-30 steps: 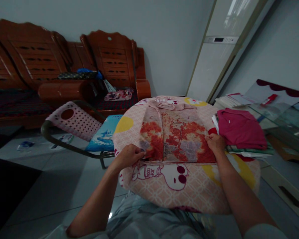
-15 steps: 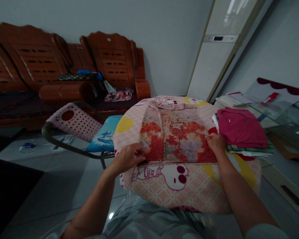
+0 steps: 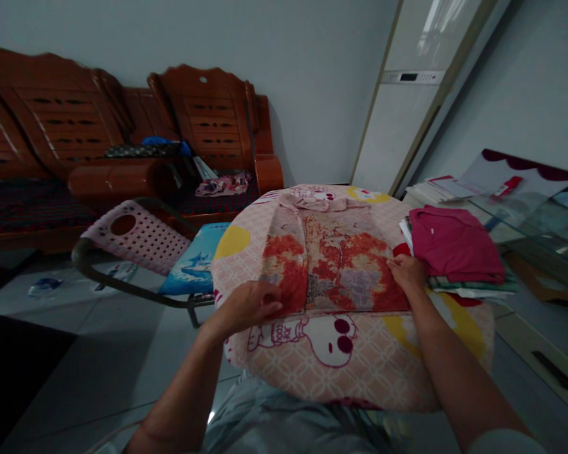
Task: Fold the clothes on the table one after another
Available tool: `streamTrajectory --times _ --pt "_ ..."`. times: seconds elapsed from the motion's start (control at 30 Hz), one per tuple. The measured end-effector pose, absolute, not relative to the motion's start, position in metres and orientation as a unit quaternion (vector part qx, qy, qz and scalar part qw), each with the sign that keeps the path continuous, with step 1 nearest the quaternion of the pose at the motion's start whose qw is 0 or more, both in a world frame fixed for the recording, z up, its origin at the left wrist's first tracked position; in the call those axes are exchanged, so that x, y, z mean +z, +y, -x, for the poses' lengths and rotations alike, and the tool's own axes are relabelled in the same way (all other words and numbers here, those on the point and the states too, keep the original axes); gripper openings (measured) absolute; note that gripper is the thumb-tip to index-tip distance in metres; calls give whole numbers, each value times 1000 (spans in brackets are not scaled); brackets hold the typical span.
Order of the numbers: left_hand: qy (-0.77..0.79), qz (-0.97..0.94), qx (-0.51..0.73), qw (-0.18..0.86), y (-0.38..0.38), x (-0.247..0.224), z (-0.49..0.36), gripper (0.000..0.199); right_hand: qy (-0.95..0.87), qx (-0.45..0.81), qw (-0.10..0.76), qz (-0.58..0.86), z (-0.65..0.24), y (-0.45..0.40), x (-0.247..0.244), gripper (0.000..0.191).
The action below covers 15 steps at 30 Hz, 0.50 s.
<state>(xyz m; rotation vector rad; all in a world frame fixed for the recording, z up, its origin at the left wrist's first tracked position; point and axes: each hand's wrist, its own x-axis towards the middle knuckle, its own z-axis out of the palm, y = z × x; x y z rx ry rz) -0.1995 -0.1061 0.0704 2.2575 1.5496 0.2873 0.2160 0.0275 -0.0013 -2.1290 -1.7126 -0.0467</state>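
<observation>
A red, orange and beige patterned garment (image 3: 343,258) lies flat on a round table with a pink patterned cloth (image 3: 378,372), its collar at the far side. At its near left corner is my left hand (image 3: 252,306), fingers apart and curved over the edge, with nothing seen in them. My right hand (image 3: 408,274) rests at the garment's right edge, its fingertips pressed together on the fabric. Just beyond that hand sits a stack of folded clothes with a magenta one (image 3: 457,243) on top.
A folding chair (image 3: 137,236) with a blue cushion (image 3: 196,258) stands left of the table. Behind are carved wooden seats (image 3: 213,120). A tall white cabinet unit (image 3: 392,126) stands against the wall. Papers (image 3: 442,188) and a glass-topped surface (image 3: 539,221) are at the right.
The view has shifted slightly. My left hand has moved a little right over the garment's corner, its fingers straighter. My right hand stays at the right edge.
</observation>
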Motion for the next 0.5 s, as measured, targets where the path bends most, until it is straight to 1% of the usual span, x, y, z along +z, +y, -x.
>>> streamTrajectory --times 0.1,0.2,0.27,0.3,0.37,0.43,0.5 --pt "538 -795 229 164 -76 84 175 17 -613 -7 202 764 -215 27 0 23" --pt "533 -765 333 140 -26 97 133 20 -612 -1 219 760 -214 26 1 21" --pt "526 -747 375 160 10 101 96 23 -616 16 240 750 -214 25 3 19" --pt "510 -756 366 184 26 100 75 25 -620 26 252 742 -214 25 4 18" --pt "473 -800 300 216 53 95 33 26 -628 47 274 727 -213 25 6 17" --pt "439 -842 231 211 74 86 -7 33 -634 66 290 714 -211 26 7 15" --pt "434 -860 197 185 90 78 -40 45 -644 84 297 700 -209 26 9 14"
